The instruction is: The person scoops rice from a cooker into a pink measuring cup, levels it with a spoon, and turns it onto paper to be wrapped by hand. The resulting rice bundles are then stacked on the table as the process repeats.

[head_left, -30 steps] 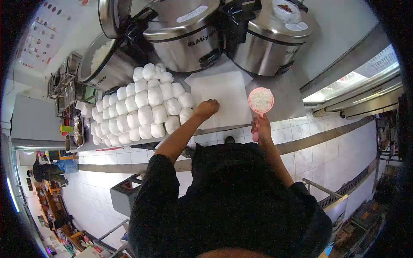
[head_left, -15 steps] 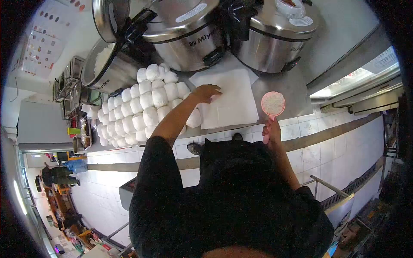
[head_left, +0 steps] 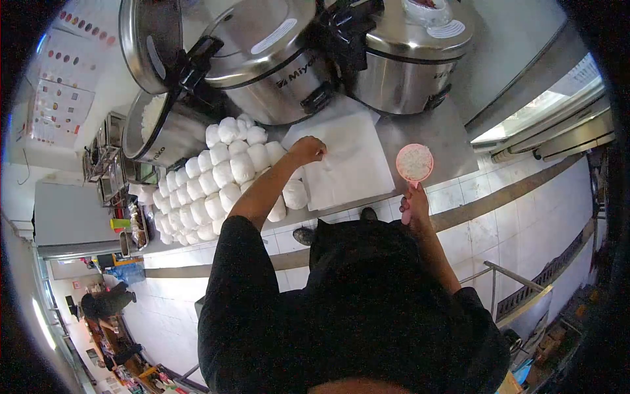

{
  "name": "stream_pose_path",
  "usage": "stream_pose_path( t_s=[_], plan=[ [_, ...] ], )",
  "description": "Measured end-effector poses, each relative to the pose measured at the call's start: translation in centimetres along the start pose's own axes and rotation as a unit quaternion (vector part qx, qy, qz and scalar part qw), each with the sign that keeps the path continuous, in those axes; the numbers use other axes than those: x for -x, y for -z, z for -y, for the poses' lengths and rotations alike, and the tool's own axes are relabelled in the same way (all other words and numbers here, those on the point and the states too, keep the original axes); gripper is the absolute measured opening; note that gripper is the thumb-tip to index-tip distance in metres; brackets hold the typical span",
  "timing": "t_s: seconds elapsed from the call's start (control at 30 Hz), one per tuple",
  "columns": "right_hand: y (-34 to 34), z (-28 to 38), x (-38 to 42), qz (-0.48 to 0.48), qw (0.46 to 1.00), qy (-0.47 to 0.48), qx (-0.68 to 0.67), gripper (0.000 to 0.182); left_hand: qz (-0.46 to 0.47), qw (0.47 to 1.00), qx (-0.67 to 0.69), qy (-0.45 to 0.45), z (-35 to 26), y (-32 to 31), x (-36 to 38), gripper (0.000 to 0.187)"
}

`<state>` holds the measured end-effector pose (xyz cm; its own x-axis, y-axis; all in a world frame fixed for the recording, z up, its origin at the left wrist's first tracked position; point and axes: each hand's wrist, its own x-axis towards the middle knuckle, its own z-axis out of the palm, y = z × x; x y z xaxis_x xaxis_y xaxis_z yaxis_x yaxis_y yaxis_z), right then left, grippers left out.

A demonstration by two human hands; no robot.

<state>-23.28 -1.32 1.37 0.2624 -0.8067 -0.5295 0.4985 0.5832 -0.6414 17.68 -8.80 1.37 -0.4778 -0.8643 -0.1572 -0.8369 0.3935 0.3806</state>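
Note:
My right hand (head_left: 415, 202) is closed around the handle of a pink scoop (head_left: 409, 180), held level with its bowl beyond my fingers. White cooked rice (head_left: 415, 162) fills the bowl. My left hand (head_left: 308, 150) has its fingers curled together at the left part of a stack of white paper sheets (head_left: 351, 164) on the steel counter. Whether a sheet is pinched between those fingers is hidden. Just left of that hand and forearm lies a large pile of white wrapped bundles (head_left: 223, 174), stacked in rows; my forearm passes over some of them.
Rice cookers (head_left: 275, 85) line the back of the counter (head_left: 446, 157); the left cooker (head_left: 154, 128) stands with its lid up and rice inside. A small bowl (head_left: 428, 12) rests on the right cooker's lid. Metal trays (head_left: 111, 157) are at far left. Another person (head_left: 108, 301) is in the background.
My left hand's fingers have curled in from lying outstretched on the paper, and the hand has moved slightly left. My right hand still holds the rice-filled scoop. The view has shifted slightly.

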Motion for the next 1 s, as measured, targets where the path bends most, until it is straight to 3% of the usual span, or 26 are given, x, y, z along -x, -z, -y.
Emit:
stream_pose_path(
  t_s=[0.17,0.3,0.37,0.43,0.47,0.57,0.6,0.63,0.67,0.73,0.8,0.9,1.0],
  plan=[
    [-1.5,1.2,0.2,-0.049,0.999,-0.001,0.016,0.012,-0.032,0.997,0.077,-0.001,-2.7,1.1,-0.7,0.018],
    [-1.2,1.3,-0.8,-0.025,0.999,0.017,0.031,0.018,-0.08,0.992,0.096,-0.021,-9.4,0.4,0.0,0.016],
    [-2.9,2.5,-0.3,-0.035,0.999,-0.024,-0.024,0.022,-0.09,0.992,0.072,0.057,-11.7,-3.3,0.3,0.024],
    [-2.9,1.7,-1.4,-0.018,0.999,0.01,-0.027,0.028,-0.105,0.984,0.112,0.09,-13.5,-6.7,1.2,0.034],
    [-3.1,1.6,-2.0,0.001,0.999,0.031,-0.009,0.03,-0.108,0.981,0.121,0.107,-15.4,-6.1,1.9,0.045],
    [-4.5,1.3,-3.8,0.073,0.99,0.097,0.077,0.033,-0.212,0.961,0.154,0.09,-17.6,-5.8,3.3,0.048],
    [-5.7,2.1,-4.0,0.071,0.988,0.065,0.119,0.035,-0.232,0.958,0.13,0.107,-17.4,-6.4,3.9,0.051],
    [-7.1,1.9,-4.8,0.057,0.933,0.232,0.271,0.037,-0.242,0.956,0.109,0.127,-17.2,-6.8,4.7,0.051],
    [-8.7,1.5,-5.8,0.042,0.826,0.389,0.407,0.039,-0.254,0.952,0.088,0.146,-17.0,-6.8,5.4,0.05],
    [-9.6,0.5,-7.8,0.049,0.579,0.502,0.641,0.045,-0.248,0.951,0.079,0.165,-15.9,-7.0,6.5,0.046],
    [-9.5,-1.1,-9.7,0.091,0.349,0.421,0.832,0.05,-0.257,0.954,0.066,0.138,-14.4,-8.1,6.9,0.041],
    [-10.0,-0.1,-10.4,0.127,0.404,0.431,0.797,0.056,-0.233,0.963,0.051,0.125,-13.7,-8.1,7.3,0.034],
    [-8.4,2.8,-9.2,0.095,0.476,0.47,0.737,0.054,-0.212,0.968,0.036,0.128,-13.3,-7.9,7.2,0.03]
  ],
)
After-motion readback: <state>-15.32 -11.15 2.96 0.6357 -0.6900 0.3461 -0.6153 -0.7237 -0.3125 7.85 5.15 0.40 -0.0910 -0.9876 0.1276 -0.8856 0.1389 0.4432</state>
